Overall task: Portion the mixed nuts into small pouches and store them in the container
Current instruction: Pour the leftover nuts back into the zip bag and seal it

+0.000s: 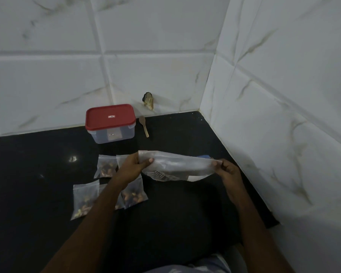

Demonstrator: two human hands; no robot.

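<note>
I hold a large clear plastic bag (pixel 177 166) stretched sideways above the black counter. My left hand (pixel 133 167) pinches its left end and my right hand (pixel 227 171) pinches its right end. The bag looks nearly flat, with print on its underside. Several small clear pouches holding mixed nuts lie on the counter to the left: one (pixel 105 167) near my left hand, one (pixel 85 200) nearer me, one (pixel 134 194) partly under my left wrist. A clear container with a red lid (pixel 110 123), closed, stands at the back.
A small wooden spoon (pixel 144 126) lies right of the container. A small dark and tan object (pixel 148 100) leans on the tiled back wall. A tiled wall (pixel 283 134) closes the right side. The black counter (pixel 175 213) stretches toward me.
</note>
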